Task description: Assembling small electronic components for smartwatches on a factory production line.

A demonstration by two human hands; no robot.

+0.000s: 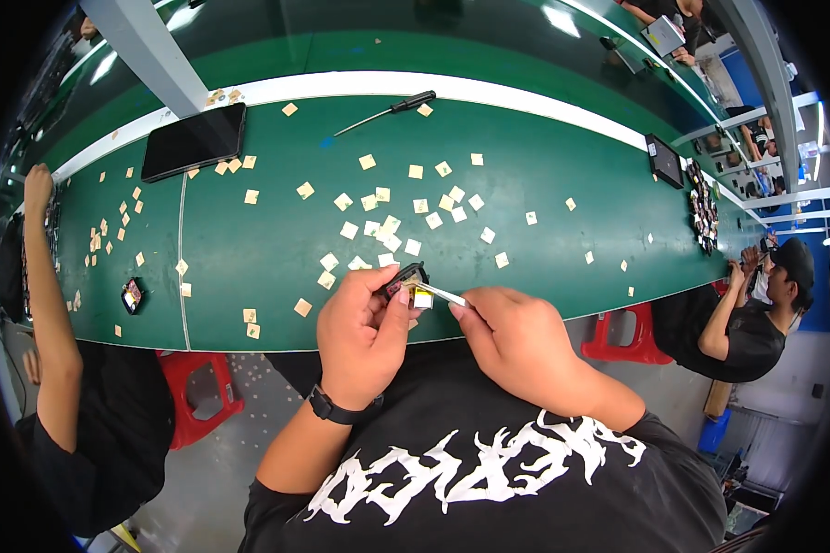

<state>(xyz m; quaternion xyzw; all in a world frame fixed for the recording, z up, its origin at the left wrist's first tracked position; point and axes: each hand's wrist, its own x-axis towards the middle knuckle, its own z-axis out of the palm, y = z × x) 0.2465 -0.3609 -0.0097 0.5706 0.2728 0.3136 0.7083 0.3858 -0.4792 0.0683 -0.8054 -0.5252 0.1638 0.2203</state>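
Near the table's front edge, my left hand (367,318) is closed on a small black device (409,274), its inside partly showing. At the device's lower right is a yellow-and-white piece (423,296); whether it is attached, I cannot tell. Between thumb and fingers, my right hand (518,339) pinches silver tweezers (450,295). Their tips reach to the device's opening; my left fingers partly hide what they touch. Scattered on the green table beyond my hands are many small pale square pieces (390,224).
A black-handled screwdriver (406,104) lies at the back. Back left stands a dark tablet-like panel (195,143); another small black device (133,295) lies at left. On the right are a black tray (664,162) and a row of dark parts (704,207). Co-workers sit on both sides.
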